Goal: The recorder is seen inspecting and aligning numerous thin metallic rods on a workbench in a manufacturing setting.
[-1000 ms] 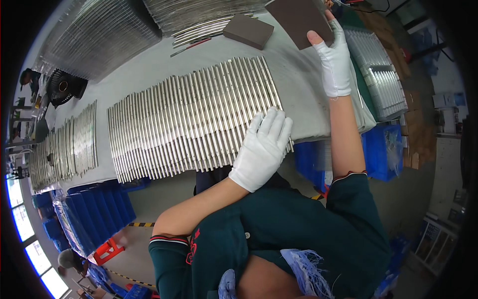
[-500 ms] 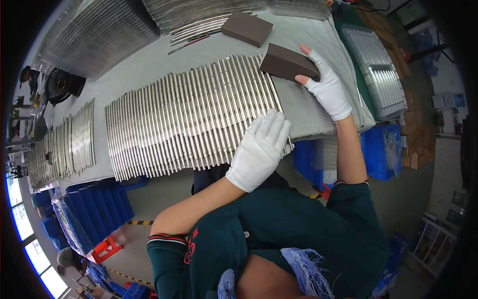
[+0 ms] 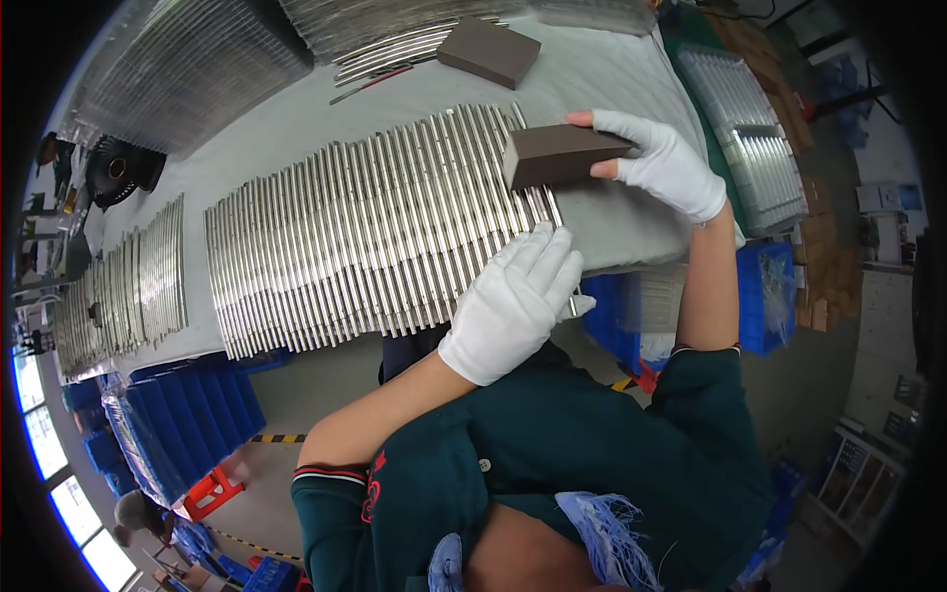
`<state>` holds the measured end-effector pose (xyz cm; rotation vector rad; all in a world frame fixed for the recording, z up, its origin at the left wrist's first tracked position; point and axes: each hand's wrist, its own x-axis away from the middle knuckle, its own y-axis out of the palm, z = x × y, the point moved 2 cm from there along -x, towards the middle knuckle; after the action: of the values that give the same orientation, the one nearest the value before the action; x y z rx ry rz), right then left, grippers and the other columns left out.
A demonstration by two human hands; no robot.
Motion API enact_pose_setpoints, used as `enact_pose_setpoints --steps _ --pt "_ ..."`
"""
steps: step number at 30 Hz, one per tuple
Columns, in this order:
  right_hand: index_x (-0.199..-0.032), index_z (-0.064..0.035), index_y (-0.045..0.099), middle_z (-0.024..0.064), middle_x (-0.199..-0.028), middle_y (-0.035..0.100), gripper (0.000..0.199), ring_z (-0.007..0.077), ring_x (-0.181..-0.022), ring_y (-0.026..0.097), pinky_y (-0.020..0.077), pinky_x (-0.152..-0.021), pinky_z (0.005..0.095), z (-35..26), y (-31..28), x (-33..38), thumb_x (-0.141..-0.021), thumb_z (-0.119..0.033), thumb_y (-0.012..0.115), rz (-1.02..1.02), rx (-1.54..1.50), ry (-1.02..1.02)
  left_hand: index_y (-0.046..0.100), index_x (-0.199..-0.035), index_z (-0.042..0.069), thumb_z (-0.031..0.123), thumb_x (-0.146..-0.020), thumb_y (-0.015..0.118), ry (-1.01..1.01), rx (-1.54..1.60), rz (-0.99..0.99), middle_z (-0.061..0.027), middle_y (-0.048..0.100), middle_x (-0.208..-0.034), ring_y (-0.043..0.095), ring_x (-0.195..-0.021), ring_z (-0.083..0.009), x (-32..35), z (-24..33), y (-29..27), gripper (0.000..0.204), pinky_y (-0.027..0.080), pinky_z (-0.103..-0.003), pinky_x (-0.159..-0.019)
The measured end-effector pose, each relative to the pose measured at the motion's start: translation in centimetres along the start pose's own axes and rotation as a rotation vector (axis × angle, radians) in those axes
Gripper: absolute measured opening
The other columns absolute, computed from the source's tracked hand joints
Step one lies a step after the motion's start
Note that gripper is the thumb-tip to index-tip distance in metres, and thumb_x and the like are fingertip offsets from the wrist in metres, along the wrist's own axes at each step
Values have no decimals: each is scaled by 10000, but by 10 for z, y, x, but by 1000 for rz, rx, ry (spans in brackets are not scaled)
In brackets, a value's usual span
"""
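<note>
A long row of shiny metal rods lies side by side across the cloth-covered table. My left hand, in a white glove, rests flat over the near ends of the rightmost rods, fingers stretched out. In my gloved right hand, whose thumb and a fingertip are bare, is a dark brown rectangular block, pinched at its right end. The block's left end sits over the upper part of the rightmost rods and hides a piece of them. One rod at the right edge stands slightly apart from the others.
A second brown block lies at the back beside several loose rods and a thin red stick. Stacked clear trays stand at the back left. Another group of rods lies far left. Blue bins sit below the table.
My right hand has brought the block nearer and turned it, so it now lies over the rightmost rods. A rod has shifted at the right edge. My left hand has barely moved.
</note>
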<state>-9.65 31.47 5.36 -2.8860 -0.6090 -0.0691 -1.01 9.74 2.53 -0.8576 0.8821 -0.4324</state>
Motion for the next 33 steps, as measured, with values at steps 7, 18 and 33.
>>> enact_pose_setpoints --steps 7,18,33 --pt "-1351 -39 597 39 -1321 633 526 133 -1199 579 459 -1038 280 -8 23 -6 -844 36 715 -22 199 -105 611 -1079 -4 316 -745 783 12 -3 18 -176 645 -1134 648 -1070 -350 0 -1 2 493 537 -415 -928" --pt "-1454 -116 501 53 -1376 574 686 163 -1251 533 397 -1088 307 -18 32 -83 -852 -293 780 60 69 -296 614 -1136 -24 298 -742 797 -11 -19 -77 -172 613 -1198 584 -1176 -352 1 4 8 541 478 -433 -1012" --pt "-1469 -120 479 53 -1382 565 735 158 -1277 511 380 -1104 293 15 39 -124 -849 -392 767 -28 64 -203 584 -1223 -49 179 -660 792 -39 -28 -89 -206 590 -1261 555 -1226 -375 13 -5 10 642 443 -461 -1066"
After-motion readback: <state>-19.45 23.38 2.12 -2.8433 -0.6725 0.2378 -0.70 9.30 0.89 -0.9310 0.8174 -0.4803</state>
